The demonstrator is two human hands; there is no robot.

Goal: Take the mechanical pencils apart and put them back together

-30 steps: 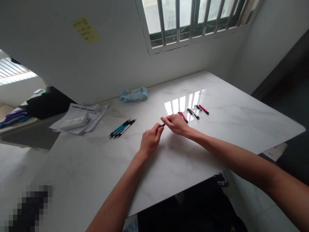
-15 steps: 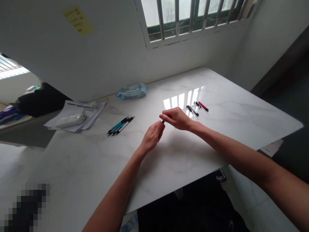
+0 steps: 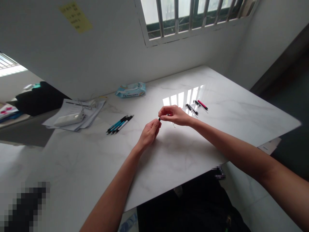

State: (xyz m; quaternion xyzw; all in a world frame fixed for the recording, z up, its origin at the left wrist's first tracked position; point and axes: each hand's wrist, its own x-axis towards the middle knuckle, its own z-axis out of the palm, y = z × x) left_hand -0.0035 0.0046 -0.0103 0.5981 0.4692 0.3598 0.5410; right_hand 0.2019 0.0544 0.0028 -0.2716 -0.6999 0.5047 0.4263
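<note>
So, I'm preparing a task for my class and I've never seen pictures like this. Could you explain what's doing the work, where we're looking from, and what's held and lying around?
There is no machine: these are a person's own bare hands. The view comes from a single camera worn on the head, looking forward and down.

The left hand holds a small dark piece, mostly hidden in its fingers. The right hand's fingertips are close to its end; whether they grip it is too small to tell.

On the marbled table, to the left, lie teal and white pens, then papers with a white object on top. Further back is a light-blue packet. Beyond the right hand lie black-and-grey pen parts and a red barrel.
</note>
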